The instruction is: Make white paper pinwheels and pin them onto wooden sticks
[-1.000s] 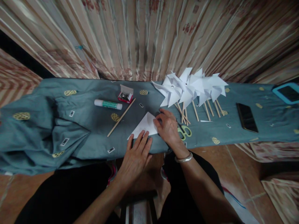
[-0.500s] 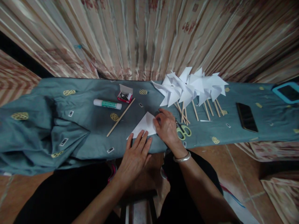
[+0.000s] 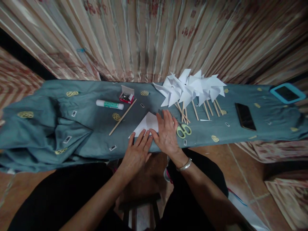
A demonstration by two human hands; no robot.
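A white sheet of paper (image 3: 147, 122), folded into a triangle, lies on the cloth-covered table. My left hand (image 3: 136, 149) rests with its fingers spread along the paper's near edge. Flat over the right part of the paper is my right hand (image 3: 166, 132), fingers stretched out and thumb near the left fingertips; it hides that corner. Green-handled scissors (image 3: 183, 130) lie just right of my right hand, their blades partly covered. To the left of the paper is a thin wooden stick (image 3: 122, 117).
Several white paper pinwheels (image 3: 190, 88) on sticks lie at the back. A glue stick (image 3: 109, 105) and an open red box of small metal pins (image 3: 127, 96) stand left. A phone (image 3: 245, 116) and a blue-framed device (image 3: 287, 93) lie right. The blue-green tablecloth (image 3: 96, 141) is bunched at left.
My right hand has flattened from bent fingers at the paper's right corner to an outstretched palm over it. My left hand stays on the near edge. The view has shifted slightly.
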